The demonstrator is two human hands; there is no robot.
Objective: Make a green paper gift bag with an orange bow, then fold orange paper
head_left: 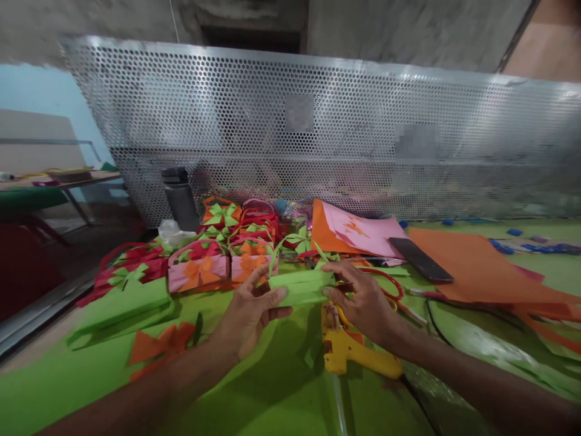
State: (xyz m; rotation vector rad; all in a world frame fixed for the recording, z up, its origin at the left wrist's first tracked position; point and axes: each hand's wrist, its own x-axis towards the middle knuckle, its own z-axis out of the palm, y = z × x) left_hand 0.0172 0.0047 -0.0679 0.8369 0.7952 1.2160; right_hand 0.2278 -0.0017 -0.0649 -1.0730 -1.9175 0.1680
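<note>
Between both hands is a small light-green paper bag, its narrow handle strips sticking up above it. My left hand grips its left end, thumb on the near side. The right end is pinched by my right hand between thumb and fingers. Just below, a yellow glue gun lies on the green sheet, a clear glue stick pointing toward me. An orange paper bow rests at the lower left, near a larger folded green paper piece.
Several finished bags with bows are grouped at the left, before a dark bottle. Rightward lie red-handled scissors, a black phone, pink sheets and an orange sheet. A perforated metal panel stands behind.
</note>
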